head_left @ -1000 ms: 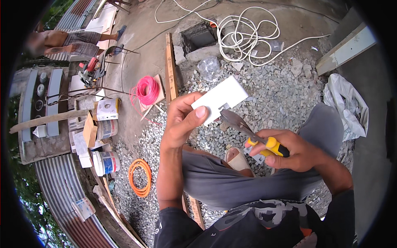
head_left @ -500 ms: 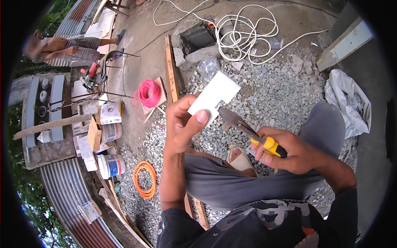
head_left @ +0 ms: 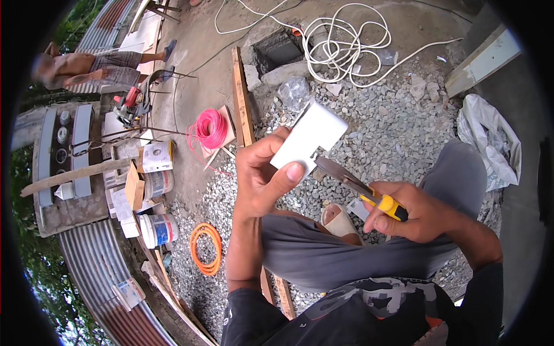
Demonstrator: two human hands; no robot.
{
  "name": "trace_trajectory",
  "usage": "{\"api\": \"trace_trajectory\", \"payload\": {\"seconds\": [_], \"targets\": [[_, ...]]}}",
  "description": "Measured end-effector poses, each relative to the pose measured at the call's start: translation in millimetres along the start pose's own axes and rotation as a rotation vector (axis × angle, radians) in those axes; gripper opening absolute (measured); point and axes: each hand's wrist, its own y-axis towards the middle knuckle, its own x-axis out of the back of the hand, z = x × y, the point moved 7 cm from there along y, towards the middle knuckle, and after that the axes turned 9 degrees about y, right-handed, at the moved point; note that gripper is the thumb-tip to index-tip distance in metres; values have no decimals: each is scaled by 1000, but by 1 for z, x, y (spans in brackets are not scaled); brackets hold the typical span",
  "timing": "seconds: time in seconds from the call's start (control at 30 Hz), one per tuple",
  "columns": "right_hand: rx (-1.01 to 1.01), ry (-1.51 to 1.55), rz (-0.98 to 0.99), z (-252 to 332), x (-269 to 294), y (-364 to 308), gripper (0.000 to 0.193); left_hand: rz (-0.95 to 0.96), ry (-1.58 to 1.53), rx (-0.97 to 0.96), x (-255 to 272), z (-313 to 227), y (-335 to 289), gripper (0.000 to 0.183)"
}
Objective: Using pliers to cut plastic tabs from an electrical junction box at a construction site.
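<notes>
A small white box-like piece (head_left: 317,128) with a notch in its right edge is held up over the gravel. My left hand (head_left: 262,176) grips its lower end, the thumb on the face and the fingers behind. Yellow-and-black-handled pliers (head_left: 347,177) are in my right hand (head_left: 412,212), which is closed round the handles. Their dark metal jaws point up and left, with the tip at the lower corner of the notch. Whether the jaws pinch the edge is too small to tell.
Below lie gravel (head_left: 392,130) and my crossed legs. Around me are a coiled white cable (head_left: 340,52), a pink wire coil (head_left: 209,130), an orange hose coil (head_left: 206,249), a wooden beam (head_left: 241,95), a square pit (head_left: 281,53), buckets (head_left: 158,230) and a white sack (head_left: 490,141). A person (head_left: 95,66) stands far left.
The white piece has tilted slightly in my left hand, showing more of its far side edge. The pliers stay at the notch. The whole view has shifted slightly.
</notes>
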Motion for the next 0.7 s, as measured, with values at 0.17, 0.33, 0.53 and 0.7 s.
{"api": "trace_trajectory", "payload": {"seconds": [0.17, 0.33, 0.53, 0.7], "targets": [[-49, 45, -44, 1, 3, 5, 24, 4, 18, -25, 5, 2, -1, 23], [95, 15, 14, 3, -2, 9, 28, 19, 19, -65, 4, 0, 1, 23], [17, 63, 42, 7, 1, 7, 32, 30, 42, -58, 1, 3, 0, 24], [23, 97, 134, 7, -3, 4, 36, 62, 27, -108, -1, 1, 1, 24]]}}
